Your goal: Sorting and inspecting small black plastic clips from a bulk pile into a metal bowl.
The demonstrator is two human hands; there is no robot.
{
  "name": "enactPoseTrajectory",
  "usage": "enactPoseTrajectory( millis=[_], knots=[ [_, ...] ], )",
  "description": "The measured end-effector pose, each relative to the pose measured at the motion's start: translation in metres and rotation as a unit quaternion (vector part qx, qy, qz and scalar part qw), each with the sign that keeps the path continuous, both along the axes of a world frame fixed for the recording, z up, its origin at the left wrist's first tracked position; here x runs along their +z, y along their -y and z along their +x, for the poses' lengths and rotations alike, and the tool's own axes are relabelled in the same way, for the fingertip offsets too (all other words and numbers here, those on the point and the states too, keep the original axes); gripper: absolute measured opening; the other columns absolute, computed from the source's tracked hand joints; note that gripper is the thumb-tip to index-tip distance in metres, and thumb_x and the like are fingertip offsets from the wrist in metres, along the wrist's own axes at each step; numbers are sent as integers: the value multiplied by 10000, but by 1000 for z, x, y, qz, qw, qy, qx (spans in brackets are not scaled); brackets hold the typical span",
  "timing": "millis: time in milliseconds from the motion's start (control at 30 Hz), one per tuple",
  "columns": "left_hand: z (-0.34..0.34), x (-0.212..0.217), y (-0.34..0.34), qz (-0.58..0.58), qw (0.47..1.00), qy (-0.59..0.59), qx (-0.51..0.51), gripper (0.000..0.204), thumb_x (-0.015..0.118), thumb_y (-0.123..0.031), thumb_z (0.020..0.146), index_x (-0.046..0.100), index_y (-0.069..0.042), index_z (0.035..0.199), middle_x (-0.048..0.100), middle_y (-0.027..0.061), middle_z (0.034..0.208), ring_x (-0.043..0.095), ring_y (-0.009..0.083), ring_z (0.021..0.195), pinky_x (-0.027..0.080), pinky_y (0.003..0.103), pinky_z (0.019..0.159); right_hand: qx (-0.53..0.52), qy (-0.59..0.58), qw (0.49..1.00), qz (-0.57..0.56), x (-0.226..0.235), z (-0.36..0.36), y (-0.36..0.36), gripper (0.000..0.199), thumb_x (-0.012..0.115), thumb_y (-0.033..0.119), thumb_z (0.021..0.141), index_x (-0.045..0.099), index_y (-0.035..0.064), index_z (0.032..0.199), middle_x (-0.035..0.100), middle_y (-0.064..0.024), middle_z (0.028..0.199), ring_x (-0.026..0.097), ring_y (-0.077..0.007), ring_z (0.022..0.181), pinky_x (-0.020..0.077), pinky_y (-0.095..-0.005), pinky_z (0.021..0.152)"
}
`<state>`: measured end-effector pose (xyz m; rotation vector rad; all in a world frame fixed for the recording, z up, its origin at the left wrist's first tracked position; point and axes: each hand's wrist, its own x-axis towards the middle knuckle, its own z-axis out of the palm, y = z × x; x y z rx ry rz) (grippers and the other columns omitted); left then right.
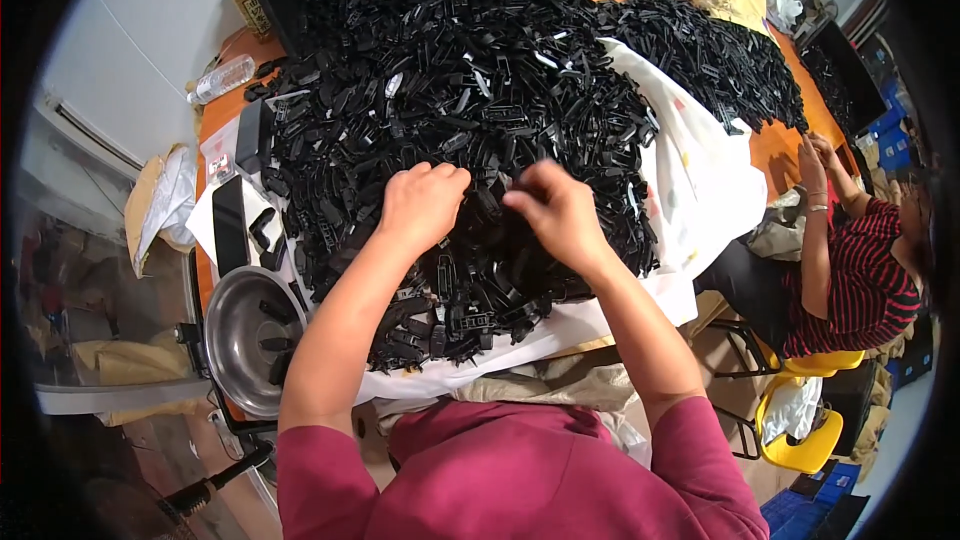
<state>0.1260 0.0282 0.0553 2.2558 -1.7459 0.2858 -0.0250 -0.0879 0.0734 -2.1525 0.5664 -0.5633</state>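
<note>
A broad heap of small black plastic clip-like parts (480, 90) covers the table before me. My left hand (425, 205) rests at the near middle of the heap. Its fingers curl down among the parts, and their tips are hidden. Just to the right, my right hand (562, 220) is held over the heap, thumb pointing left toward the left hand. Its fingers are bent and smeared by motion, so I cannot see whether a part is between them. Between and below both hands lie more loose black parts (470, 305) near the table's front edge.
At left, a steel bowl (240, 340) holds a few black parts, beside a dark phone-shaped slab (229, 225). A clear bottle (222, 79) lies farther back. White cloth (700, 170) borders the heap at right. Another person in a striped shirt (850, 270) sits beyond it, near a second black heap (700, 60).
</note>
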Motion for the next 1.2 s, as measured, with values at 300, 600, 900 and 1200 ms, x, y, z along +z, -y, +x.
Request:
enactPoseTrajectory(
  millis=[300,600,900,1200],
  knots=[
    [-54,30,-31,-204,697,-687,5,317,691,-67,761,601,-12,1060,625,29,955,555,102,875,445,248,810,45,238,877,415,22,-15,-21,267,655,17,769,544,-24,1008,612,-123,886,611,-152,720,528,-239,526],
    [-68,38,-40,-259,664,-701,3,263,697,-108,768,612,-3,993,616,31,949,553,96,860,456,233,776,40,140,979,-141,36,-35,-34,385,704,0,667,624,42,1041,561,-89,954,542,-211,792,437,-281,689],
    [-66,39,-44,-258,698,-668,-3,278,712,-116,754,609,-7,988,615,24,924,556,87,837,457,229,769,87,97,986,100,40,-47,-32,305,564,-76,769,533,-20,1067,576,-79,981,545,-87,751,444,-189,615],
    [-68,37,-44,-257,707,-659,-16,274,713,-109,751,613,-7,984,617,27,922,554,95,846,446,237,783,106,141,982,-64,38,-47,-33,375,614,-14,792,467,-3,1136,588,-116,1018,602,-152,865,504,-228,669]
  ],
)
